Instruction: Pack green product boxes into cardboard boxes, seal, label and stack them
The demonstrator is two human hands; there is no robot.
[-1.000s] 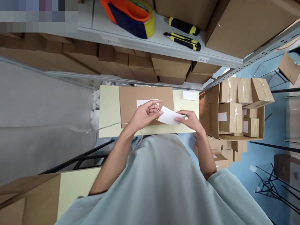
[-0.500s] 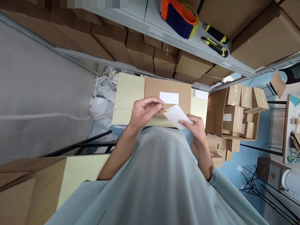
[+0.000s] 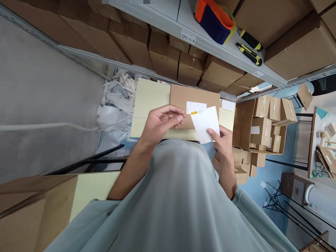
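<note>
My right hand (image 3: 223, 139) pinches a white label sheet (image 3: 205, 126) at its lower right, thumb on top. The sheet is tilted slightly, with a yellow mark and fine print along its top edge. My left hand (image 3: 165, 120) is beside the sheet's left edge, apart from it, with fingers curled and thumb and fingertips drawn together. Whether something small is between those fingertips cannot be made out. Beneath the hands a flat cardboard box (image 3: 181, 92) lies on the pale yellow tabletop (image 3: 149, 94). A white label (image 3: 193, 106) is on the box, partly covered by the held sheet.
Another white label (image 3: 228, 105) lies at the table's right. Above is a shelf with a tape dispenser (image 3: 214, 22) and two utility knives (image 3: 249, 54). An open carton (image 3: 243, 122) holds several small boxes at right. Crumpled paper (image 3: 118, 94) fills the left, where a white cable (image 3: 65, 127) hangs.
The label sheet in my right hand has turned more upright and moved up and right, showing its printed top. My left hand stays curled in nearly the same place. The view has shifted slightly.
</note>
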